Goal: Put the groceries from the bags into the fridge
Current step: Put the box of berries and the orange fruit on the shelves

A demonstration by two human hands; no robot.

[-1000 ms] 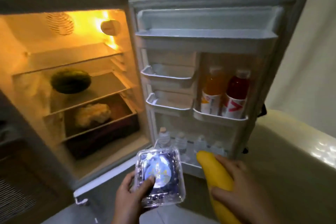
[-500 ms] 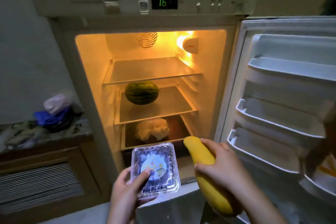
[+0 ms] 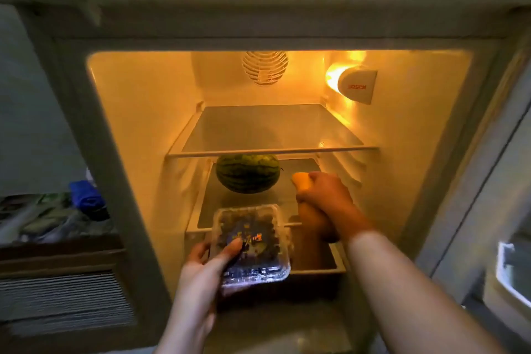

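Note:
The fridge [image 3: 138, 100] stands open and lit in front of me. My left hand [image 3: 207, 264] holds a clear plastic box of dark berries [image 3: 253, 241] at the front edge of the middle shelf [image 3: 253, 204]. My right hand [image 3: 324, 198] is inside the fridge, closed around a long yellow fruit [image 3: 300, 179] above the right part of that shelf. A striped green watermelon [image 3: 247, 173] lies on the same shelf, just left of the fruit's tip.
The glass top shelf [image 3: 270, 129] holds nothing. A lamp housing [image 3: 355, 86] sticks out of the right wall. The open door [image 3: 511, 238] is at the right edge. A counter with a blue cloth [image 3: 86, 195] is on the left.
Both hands moved forward into the fridge. The yellow fruit went from in front of the lower drawer up over the middle shelf. The berry box rose to the shelf edge. The view came closer.

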